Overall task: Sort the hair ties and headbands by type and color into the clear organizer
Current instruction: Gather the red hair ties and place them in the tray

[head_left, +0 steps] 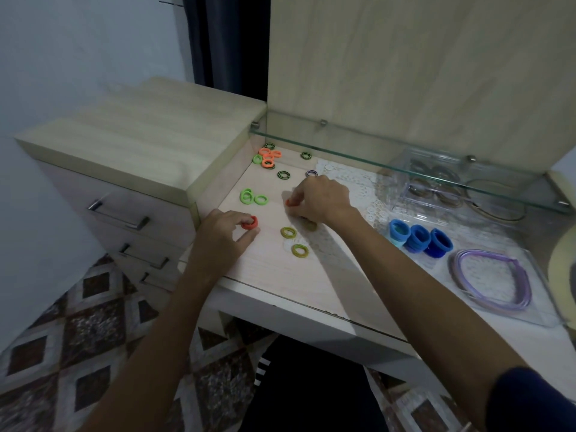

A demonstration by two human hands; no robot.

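A pale wooden table (280, 275) is running from the near middle to the far right, with a drawer cabinet (131, 141) standing at its left end and a glass shelf (405, 157) hanging over its far side. A clear organizer (436, 185) is sitting under that shelf at the far right, with rings showing dimly inside. Near right, purple headbands (492, 282) are lying in a clear tray (542, 310), and just left of them blue hair ties (419, 238) are standing in a row. The left hand (221, 238) is resting at the table's left edge, its fingers pinching a red hair tie (250, 222). The right hand (321, 198) is reaching further in, its fingers curling round an orange hair tie (291, 202). Green hair ties (252, 197) are lying far left of the hands, orange ones (268, 157) are clustering at the far corner, and olive hair ties (294, 241) are lying near, between the arms.
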